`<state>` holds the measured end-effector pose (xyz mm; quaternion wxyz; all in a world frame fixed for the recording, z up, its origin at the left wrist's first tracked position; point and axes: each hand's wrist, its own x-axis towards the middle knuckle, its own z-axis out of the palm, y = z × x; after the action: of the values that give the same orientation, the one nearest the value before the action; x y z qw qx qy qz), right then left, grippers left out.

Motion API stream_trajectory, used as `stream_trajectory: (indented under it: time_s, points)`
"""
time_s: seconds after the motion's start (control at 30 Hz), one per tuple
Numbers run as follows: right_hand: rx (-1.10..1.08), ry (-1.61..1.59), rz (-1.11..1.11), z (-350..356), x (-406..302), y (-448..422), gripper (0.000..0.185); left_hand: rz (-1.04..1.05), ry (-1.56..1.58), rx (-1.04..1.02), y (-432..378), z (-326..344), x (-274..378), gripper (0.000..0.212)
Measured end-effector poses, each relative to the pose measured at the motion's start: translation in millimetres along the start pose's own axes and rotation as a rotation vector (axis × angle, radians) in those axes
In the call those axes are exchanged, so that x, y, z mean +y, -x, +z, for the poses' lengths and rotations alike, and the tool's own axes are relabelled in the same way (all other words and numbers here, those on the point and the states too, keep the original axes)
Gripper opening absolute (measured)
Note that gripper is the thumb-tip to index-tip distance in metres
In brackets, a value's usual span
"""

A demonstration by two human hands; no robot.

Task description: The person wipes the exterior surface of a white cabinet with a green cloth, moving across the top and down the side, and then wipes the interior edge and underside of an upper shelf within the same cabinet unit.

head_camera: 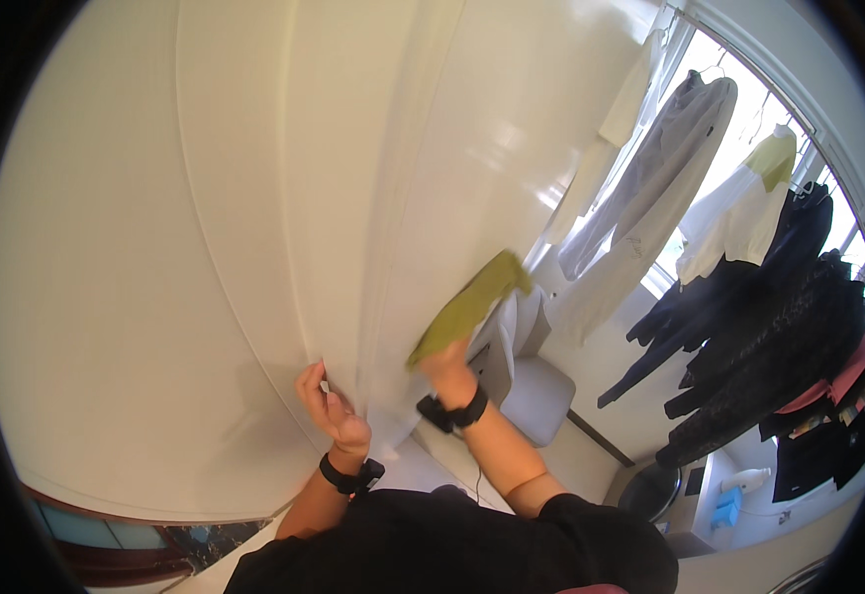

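Observation:
My right hand (449, 369) grips an olive-green cloth (469, 308) by its lower end. Blurred by motion, the cloth slants up and to the right in front of the glossy cream wall panel (432, 185). My left hand (334, 408) is raised near the pale wall to the left, its fingers loosely curled and apart, with nothing in them. Whether its fingertips touch the wall I cannot tell. Each wrist wears a black strap with a small dark device.
Behind the cloth stands a grey chair (536, 397). Light trousers (648, 193), a white-and-green top (744, 200) and several dark garments (781, 349) hang along the window at right. A blue box (727, 508) sits on a white shelf at lower right.

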<state>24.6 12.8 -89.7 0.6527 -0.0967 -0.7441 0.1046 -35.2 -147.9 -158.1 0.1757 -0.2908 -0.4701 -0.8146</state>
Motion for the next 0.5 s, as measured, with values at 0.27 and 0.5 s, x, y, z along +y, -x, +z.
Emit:
stream_trajectory:
  time_s: [0.27, 0.5]
  points:
    - [-0.203, 0.078, -0.337, -31, -39, -127, 0.037, -0.019, -0.01, -0.028, 4, 8, -1, 0.047]
    - [0.101, 0.113, -0.406, -52, 19, -261, 0.042, -0.041, 0.002, -0.064, 4, 1, 3, 0.048]
